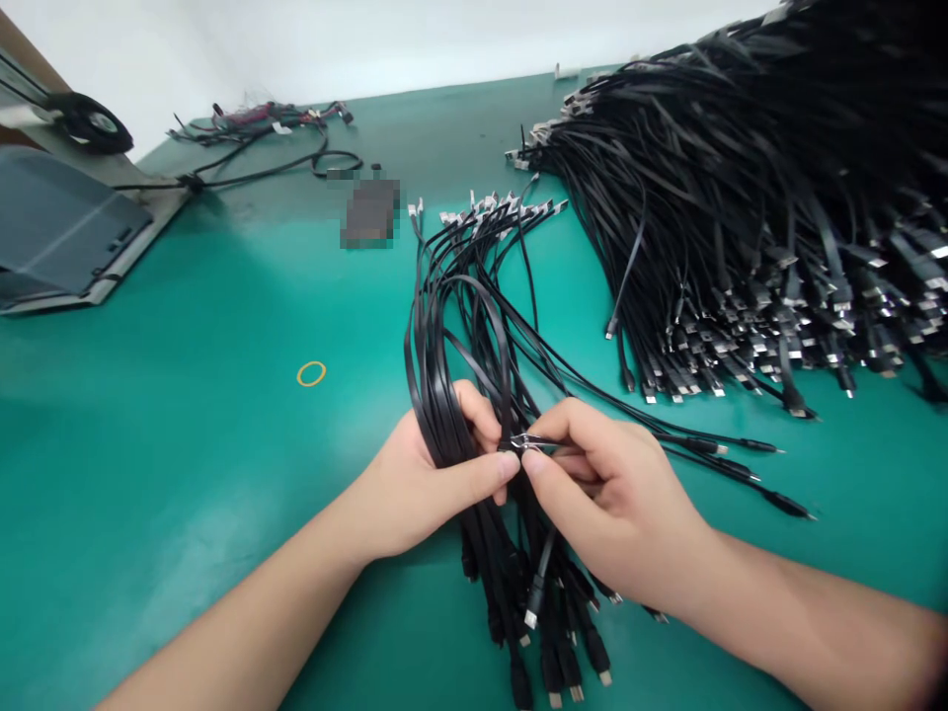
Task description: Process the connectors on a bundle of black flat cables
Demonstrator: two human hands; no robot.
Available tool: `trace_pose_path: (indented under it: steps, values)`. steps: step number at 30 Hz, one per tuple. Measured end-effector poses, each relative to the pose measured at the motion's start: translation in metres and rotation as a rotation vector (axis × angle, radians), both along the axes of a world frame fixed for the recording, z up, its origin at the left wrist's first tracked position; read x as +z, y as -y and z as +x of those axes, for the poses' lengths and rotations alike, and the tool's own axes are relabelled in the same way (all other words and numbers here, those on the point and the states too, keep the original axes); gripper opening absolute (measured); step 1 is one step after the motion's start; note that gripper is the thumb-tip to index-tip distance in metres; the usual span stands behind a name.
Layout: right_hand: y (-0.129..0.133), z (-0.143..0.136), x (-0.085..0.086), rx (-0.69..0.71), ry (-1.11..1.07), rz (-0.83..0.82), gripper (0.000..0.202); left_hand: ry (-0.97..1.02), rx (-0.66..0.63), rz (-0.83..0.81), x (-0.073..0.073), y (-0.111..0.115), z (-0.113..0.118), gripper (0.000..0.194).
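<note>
My left hand [436,474] is wrapped round a bunch of flat black charging cables [436,385], its thumb and fingertips closed near the middle of the bunch. Directly beside that thumb, my right hand [614,484] pinches a small shiny metal piece [524,442] between thumb and forefinger; its kind is too small to tell. One cable loops up and comes down to this spot. Silver USB plugs [496,209] fan out at the bunch's far end. Black-sleeved plugs [552,671] hang below my hands, and several loose ends [741,469] stretch right behind my right hand.
A large heap of black cables [711,197] covers the right side of the green table [222,444]. A yellow rubber band [311,373] lies left of the bunch. Tangled wires [259,123] and a grey device [66,227] are at the far left, near a blurred dark object [370,212].
</note>
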State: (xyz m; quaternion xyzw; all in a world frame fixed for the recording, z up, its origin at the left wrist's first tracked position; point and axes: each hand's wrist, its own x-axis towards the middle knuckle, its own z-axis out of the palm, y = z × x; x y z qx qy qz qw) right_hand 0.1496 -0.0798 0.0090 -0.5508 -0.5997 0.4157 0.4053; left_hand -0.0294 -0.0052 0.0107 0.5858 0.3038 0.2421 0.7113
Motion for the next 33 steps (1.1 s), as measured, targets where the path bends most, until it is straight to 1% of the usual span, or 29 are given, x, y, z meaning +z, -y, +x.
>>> trace_pose_path:
  steps: [4,8,13,15,17,19,20,25,28,33]
  values:
    - [0.0,0.002,0.005,0.026,0.006,0.018,0.012,-0.002,0.016,0.039,0.0,0.0,0.0,0.023]
    - [-0.003,0.006,0.01,0.06,0.02,0.013,0.015,-0.001,0.006,0.06,0.0,0.0,-0.001,0.023]
    - [-0.005,0.008,0.01,0.088,0.038,-0.003,0.016,-0.027,0.004,0.072,0.0,0.0,-0.001,0.023]
    - [-0.005,0.007,0.008,0.05,-0.002,-0.038,0.016,-0.035,0.002,0.084,0.0,0.0,-0.001,0.023]
    - [-0.005,0.005,0.006,-0.039,-0.067,-0.064,0.017,-0.037,-0.005,0.083,0.001,0.0,-0.001,0.022]
    - [-0.004,0.004,0.005,-0.105,-0.109,-0.057,0.016,-0.043,-0.006,0.078,0.002,0.0,-0.002,0.022]
    - [-0.004,0.003,0.005,-0.112,-0.117,-0.047,0.015,-0.048,-0.002,0.076,0.002,0.0,-0.002,0.022]
    - [-0.001,0.003,0.006,-0.028,-0.119,-0.001,0.016,-0.041,0.009,0.054,0.002,0.001,-0.001,0.023]
    - [-0.001,0.003,0.005,0.032,-0.082,0.047,0.015,-0.012,0.009,0.028,0.002,0.002,0.0,0.023]
    - [-0.001,0.002,0.003,0.072,-0.043,0.038,0.013,0.01,0.006,0.015,0.002,0.001,0.001,0.022]
